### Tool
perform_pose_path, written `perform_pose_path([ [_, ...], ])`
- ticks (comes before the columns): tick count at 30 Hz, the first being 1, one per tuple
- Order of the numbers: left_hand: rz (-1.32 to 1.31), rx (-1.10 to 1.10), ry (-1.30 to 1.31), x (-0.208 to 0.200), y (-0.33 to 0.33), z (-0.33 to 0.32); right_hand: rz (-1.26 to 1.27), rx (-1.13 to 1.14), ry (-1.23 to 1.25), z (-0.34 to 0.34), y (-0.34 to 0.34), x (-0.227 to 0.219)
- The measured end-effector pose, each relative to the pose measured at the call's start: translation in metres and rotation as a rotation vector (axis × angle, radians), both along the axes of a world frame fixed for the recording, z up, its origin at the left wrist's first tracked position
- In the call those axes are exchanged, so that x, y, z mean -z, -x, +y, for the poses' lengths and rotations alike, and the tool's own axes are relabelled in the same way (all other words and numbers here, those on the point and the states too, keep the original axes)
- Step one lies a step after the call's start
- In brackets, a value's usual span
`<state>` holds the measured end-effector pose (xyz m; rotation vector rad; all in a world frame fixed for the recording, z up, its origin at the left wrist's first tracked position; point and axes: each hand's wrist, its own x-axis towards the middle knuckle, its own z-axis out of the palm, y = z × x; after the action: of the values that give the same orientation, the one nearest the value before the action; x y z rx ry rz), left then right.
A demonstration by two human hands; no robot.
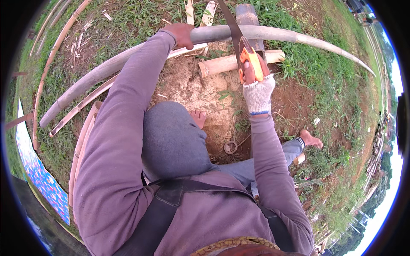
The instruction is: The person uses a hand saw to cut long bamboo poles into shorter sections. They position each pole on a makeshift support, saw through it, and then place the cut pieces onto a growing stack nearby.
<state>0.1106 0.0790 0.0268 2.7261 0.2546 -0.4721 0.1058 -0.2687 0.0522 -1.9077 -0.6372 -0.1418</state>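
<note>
A long grey bamboo pole (pixel 273 33) lies crosswise in front of me, resting on a thicker piece of bamboo (pixel 247 15). My left hand (pixel 181 35), bare, is wrapped over the pole left of the saw. In my right hand (pixel 259 81), which wears a white knit glove with bare fingers showing, is a hand saw (pixel 252 59) with an orange handle. Its dark blade stands across the pole, near the support; how deep it sits in the bamboo I cannot tell. A short pale bamboo piece (pixel 222 65) lies just below the pole, left of the saw handle.
Sawdust (pixel 188 81) covers the ground between my legs, where a small bamboo ring (pixel 230 147) lies. Split bamboo strips (pixel 81 109) and poles lie at the left, near a blue patterned sheet (pixel 40 170). Grass (pixel 333 106) spreads to the right. My bare feet are close by.
</note>
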Motion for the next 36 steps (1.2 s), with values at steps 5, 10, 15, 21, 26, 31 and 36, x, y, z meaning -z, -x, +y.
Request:
perform_pose_path([
  [5,-0.025,0.000,0.054,0.012,-0.001,0.011,0.457,0.075,-0.071,-0.126,0.133,0.005],
  [10,-0.128,0.010,-0.031,0.013,0.000,-0.001,0.163,0.028,-0.038,-0.035,0.034,0.019],
  [15,-0.010,0.019,0.009,-0.006,-0.003,0.001,0.130,0.002,-0.058,0.016,-0.014,-0.011],
  [21,-0.007,-0.012,0.062,0.003,-0.003,0.009,0.375,0.101,-0.059,-0.111,0.132,0.003],
  [26,-0.090,0.010,-0.019,0.006,-0.002,-0.009,0.120,0.059,-0.020,-0.022,0.029,0.011],
  [31,0.009,0.020,0.023,-0.007,-0.002,0.000,0.193,0.012,-0.006,0.005,-0.002,-0.013],
  [36,0.059,0.021,0.081,0.001,-0.007,0.006,0.388,0.043,-0.070,-0.118,0.122,0.004],
])
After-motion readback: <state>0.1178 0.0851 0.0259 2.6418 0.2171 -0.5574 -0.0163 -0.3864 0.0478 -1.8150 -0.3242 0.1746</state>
